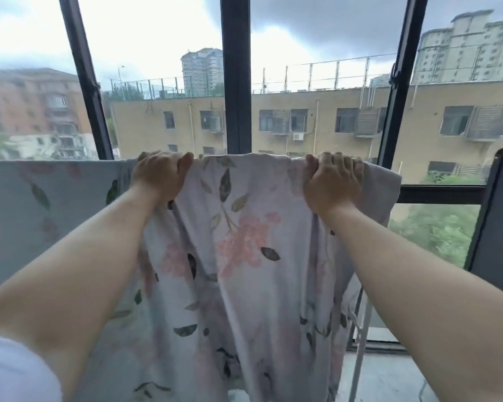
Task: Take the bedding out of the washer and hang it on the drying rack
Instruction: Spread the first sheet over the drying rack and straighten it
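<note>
The floral bedding (pixel 238 227) is gripped at its top edge — draped between them — by the left hand (pixel 160 175) and right hand (pixel 333 181), fingers curled over.

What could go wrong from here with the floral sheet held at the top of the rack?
1. The floral sheet is bunched in folds between the left hand and right hand; if not spread out, it may dry slowly.
2. Most of it seems to hang on the near side, so it could slide off once released.
3. Its lower end hangs near the floor and may drag.
</note>
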Motion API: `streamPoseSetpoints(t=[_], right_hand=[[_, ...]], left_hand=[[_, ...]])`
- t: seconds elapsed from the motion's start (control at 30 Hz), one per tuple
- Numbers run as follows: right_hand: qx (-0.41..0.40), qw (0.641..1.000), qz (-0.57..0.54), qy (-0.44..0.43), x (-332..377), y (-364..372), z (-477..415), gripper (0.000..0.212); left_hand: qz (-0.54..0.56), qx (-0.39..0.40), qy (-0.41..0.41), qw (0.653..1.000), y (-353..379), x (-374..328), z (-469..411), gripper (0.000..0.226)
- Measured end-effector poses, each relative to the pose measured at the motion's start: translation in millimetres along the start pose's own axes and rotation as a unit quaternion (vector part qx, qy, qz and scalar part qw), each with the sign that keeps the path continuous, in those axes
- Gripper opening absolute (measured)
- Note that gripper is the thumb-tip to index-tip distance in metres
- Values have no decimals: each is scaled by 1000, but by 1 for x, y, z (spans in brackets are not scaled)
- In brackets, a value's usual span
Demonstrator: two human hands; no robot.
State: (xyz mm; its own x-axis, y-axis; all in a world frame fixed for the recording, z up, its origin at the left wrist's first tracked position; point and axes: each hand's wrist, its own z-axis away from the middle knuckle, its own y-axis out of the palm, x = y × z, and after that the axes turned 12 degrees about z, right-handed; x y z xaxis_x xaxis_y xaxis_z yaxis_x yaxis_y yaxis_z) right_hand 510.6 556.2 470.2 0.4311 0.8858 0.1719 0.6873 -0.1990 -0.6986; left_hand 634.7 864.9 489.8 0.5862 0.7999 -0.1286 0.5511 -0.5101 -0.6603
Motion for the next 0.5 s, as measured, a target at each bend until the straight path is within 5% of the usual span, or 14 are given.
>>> streamPoseSetpoints(t=[0.23,0.5], right_hand=[[8,998,28,48,4,-1,-7,60],[30,997,58,40,62,6,-7,65]], left_hand=[[-53,-27,-44,997,-21,80,6,75],[-55,-61,-76,994,-6,69,10,66]])
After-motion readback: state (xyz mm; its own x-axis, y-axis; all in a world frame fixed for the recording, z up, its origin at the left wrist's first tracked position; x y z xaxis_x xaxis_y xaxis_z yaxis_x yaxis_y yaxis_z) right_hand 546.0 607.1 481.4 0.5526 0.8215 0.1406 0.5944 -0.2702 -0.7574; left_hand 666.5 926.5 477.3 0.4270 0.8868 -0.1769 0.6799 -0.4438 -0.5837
